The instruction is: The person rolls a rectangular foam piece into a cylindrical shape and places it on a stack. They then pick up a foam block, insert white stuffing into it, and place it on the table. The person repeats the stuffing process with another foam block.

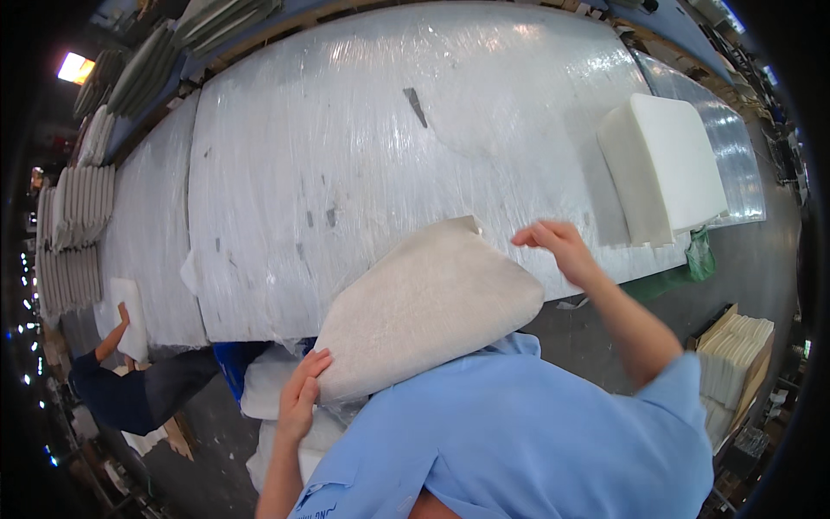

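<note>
A broad off-white cushion-like pad (428, 303) with rounded corners leans against my body and the near edge of the worktable. My left hand (303, 389) grips its lower left edge, the fingertips lying on its face. Off the pad's upper right side, my right hand (560, 249) is raised over the table edge, fingers loosely stretched to the left and holding nothing that I can see. A small flap sticks up at the pad's top corner.
Clear plastic film wraps the wide worktable (389, 156). A stack of white pads (670, 169) stands at its right end. Upright pads (735, 355) fill a box at lower right. Another person (138, 389) handles a white pad at far left, near piled grey pads (78, 208).
</note>
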`<action>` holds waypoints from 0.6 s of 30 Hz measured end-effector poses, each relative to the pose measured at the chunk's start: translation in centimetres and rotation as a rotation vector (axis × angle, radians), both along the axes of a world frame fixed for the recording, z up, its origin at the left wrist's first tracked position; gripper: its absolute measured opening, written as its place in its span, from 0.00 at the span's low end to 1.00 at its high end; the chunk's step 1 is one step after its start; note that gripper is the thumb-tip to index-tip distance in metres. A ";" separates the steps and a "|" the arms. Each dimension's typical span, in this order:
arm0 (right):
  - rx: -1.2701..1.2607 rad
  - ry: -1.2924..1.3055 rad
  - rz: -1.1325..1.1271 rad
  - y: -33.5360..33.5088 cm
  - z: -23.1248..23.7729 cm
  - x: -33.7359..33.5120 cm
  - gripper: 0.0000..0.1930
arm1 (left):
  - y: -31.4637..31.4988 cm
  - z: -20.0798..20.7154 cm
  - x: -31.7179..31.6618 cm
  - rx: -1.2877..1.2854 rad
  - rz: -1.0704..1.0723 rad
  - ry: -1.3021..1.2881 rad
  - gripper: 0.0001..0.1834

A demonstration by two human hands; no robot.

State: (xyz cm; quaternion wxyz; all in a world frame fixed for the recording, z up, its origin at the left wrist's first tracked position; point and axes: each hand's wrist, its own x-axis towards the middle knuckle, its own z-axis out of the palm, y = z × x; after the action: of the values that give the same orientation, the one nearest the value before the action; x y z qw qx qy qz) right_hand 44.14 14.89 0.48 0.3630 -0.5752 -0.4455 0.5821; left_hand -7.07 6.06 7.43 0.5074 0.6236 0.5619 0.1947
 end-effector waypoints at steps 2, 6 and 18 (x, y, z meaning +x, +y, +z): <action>0.148 0.249 -0.150 -4.3 -0.6 -2.4 0.28 | -1.3 -2.1 1.0 0.166 0.249 -0.068 0.20; 0.266 0.255 -0.370 -3.2 -0.9 -7.2 0.37 | 1.4 -4.2 1.5 0.272 0.559 -0.215 0.19; 0.302 0.111 -0.438 4.3 -0.1 -9.1 0.36 | 9.3 2.2 9.4 0.945 -0.233 0.499 0.36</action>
State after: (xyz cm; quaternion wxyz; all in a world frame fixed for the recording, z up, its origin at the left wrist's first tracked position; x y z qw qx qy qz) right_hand 35.05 19.17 0.41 0.5858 -0.5645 -0.3714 0.4474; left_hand 2.34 15.33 9.59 0.0413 0.8690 0.4439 0.2147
